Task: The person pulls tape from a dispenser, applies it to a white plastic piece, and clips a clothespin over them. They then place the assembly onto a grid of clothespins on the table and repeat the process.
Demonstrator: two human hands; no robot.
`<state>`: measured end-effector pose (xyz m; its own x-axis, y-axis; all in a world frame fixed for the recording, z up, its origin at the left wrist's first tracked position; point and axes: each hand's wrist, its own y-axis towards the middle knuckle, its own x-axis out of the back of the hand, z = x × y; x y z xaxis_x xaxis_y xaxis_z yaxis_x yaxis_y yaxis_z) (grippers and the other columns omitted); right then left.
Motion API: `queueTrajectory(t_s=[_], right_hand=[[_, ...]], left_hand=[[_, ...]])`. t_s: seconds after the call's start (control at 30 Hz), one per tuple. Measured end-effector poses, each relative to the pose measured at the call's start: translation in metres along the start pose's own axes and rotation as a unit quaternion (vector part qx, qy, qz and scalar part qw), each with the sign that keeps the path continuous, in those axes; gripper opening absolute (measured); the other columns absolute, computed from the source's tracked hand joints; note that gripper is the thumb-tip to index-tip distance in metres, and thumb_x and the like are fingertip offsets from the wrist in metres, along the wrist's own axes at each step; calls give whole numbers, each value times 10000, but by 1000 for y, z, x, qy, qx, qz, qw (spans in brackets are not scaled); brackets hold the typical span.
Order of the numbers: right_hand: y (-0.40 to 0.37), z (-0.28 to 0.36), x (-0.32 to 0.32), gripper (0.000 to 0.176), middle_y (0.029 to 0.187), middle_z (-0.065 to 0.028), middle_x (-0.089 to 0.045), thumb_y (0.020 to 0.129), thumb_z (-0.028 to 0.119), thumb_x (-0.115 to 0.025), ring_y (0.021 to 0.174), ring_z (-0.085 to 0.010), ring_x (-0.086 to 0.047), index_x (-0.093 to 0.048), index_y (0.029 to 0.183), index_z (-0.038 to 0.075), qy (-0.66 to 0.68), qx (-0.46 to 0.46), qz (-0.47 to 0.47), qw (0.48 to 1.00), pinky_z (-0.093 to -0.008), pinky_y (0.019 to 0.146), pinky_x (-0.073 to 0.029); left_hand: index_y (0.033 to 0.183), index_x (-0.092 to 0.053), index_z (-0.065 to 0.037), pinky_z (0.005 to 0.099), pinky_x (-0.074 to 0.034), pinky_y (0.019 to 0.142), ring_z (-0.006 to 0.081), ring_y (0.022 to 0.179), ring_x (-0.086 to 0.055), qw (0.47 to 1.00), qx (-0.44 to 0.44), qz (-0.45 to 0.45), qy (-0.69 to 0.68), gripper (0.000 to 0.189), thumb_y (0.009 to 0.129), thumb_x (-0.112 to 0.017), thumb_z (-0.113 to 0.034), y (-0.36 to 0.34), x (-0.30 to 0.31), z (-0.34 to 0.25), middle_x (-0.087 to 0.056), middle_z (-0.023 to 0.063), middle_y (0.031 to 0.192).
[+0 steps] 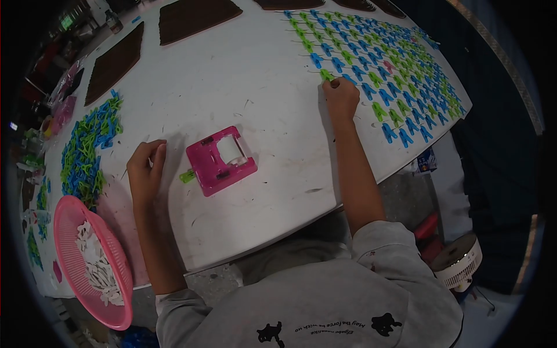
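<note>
My right hand (pixel 341 98) is closed at the left edge of the rows of blue and green clips (pixel 391 75), its fingers pinched on a green clip (pixel 326 75). My left hand (pixel 146 168) hovers over the table's left part, fingers curled together; whether anything small is between them cannot be made out. Between the hands lies a magenta plastic device (pixel 212 168) with a white roll or pad (pixel 232 149) in it. A green clip (pixel 187 176) touches the device's left side. Left of my left hand is a heap of loose blue and green clips (pixel 87 151).
A pink basket (pixel 122 278) of white pieces stands at the table's lower left. Dark brown mats (pixel 197 20) lie along the far side. A round white appliance (pixel 461 264) is below the table's right edge. One pink clip (pixel 388 66) sits among the rows.
</note>
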<state>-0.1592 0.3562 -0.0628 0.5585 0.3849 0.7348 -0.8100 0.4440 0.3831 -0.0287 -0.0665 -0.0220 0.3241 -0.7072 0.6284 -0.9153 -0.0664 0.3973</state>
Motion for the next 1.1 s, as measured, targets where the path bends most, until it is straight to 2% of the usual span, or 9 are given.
queueTrajectory(t_s=[0.27, 0.37, 0.47, 0.53, 0.6, 0.73, 0.8, 0.9, 1.1], right_hand=[[-7, 1, 11, 269, 838, -203, -646, 760, 203, -772, 802, -342, -640, -674, 803, -44, -31, 62, -10, 998, -437, 719, -528], [-17, 16, 27, 280, 845, -222, -639, 778, 204, -756, 799, -359, -640, -672, 822, -60, -78, 117, 18, 990, -457, 710, -526], [-25, 39, 26, 277, 831, -188, -643, 802, 219, -740, 748, -319, -641, -685, 847, -49, -49, 154, 6, 987, -425, 681, -527], [-35, 51, 23, 260, 801, -139, -646, 817, 233, -733, 697, -261, -632, -703, 864, -21, 58, 200, 0, 978, -378, 643, -521], [-43, 57, 14, 226, 758, -100, -640, 832, 226, -725, 645, -214, -615, -713, 855, 2, 66, 243, 6, 968, -337, 609, -511], [-59, 68, 12, 174, 742, -97, -643, 853, 177, -704, 615, -206, -617, -712, 840, 4, 122, 293, 46, 947, -324, 597, -511], [-58, 73, 14, 160, 743, -97, -644, 857, 160, -699, 608, -203, -618, -710, 836, 2, 136, 309, 46, 940, -318, 593, -510], [-59, 71, 15, 145, 755, -100, -651, 854, 141, -701, 619, -199, -623, -706, 839, -3, 161, 305, 49, 937, -307, 596, -510], [-64, 74, 15, 99, 749, -93, -601, 852, 126, -694, 601, -222, -573, -674, 836, 30, 221, 334, 48, 915, -305, 571, -468]], left_hand=[[966, -698, -17, 267, -406, 609, 108, 643, -473, 999, 27, 1, 21, 155, 862, -698, -132, 1, 19, -3, -573, 36, 711], [991, -706, -62, 271, -394, 594, 112, 633, -442, 989, 68, 129, 32, 212, 794, -760, -119, -6, 31, 1, -504, 9, 674], [998, -710, -83, 274, -381, 575, 108, 630, -427, 988, 73, 130, 39, 248, 764, -787, -115, -4, 36, 8, -486, 2, 672], [998, -710, -89, 275, -377, 566, 105, 630, -424, 989, 62, 125, 42, 258, 756, -796, -116, -6, 41, 8, -488, 1, 677], [1001, -710, -83, 274, -387, 575, 103, 644, -434, 978, 73, 194, 14, 267, 754, -798, -133, -8, 48, 1, -494, 5, 682], [1029, -709, -88, 286, -412, 608, 135, 670, -484, 981, 119, 150, 33, 299, 764, -790, -199, -6, 61, 17, -533, 25, 720], [1066, -699, -94, 327, -461, 669, 198, 750, -566, 986, 74, 60, 141, 377, 756, -788, -290, -8, 67, 39, -597, 68, 822], [1096, -673, -55, 325, -491, 762, 225, 899, -599, 980, 86, 48, 172, 424, 736, -817, -228, -9, 49, 50, -619, 114, 956], [1035, -676, -86, 398, -500, 774, 314, 904, -604, 977, 77, 57, 190, 515, 625, -880, -323, -12, 52, 65, -620, 153, 951]])
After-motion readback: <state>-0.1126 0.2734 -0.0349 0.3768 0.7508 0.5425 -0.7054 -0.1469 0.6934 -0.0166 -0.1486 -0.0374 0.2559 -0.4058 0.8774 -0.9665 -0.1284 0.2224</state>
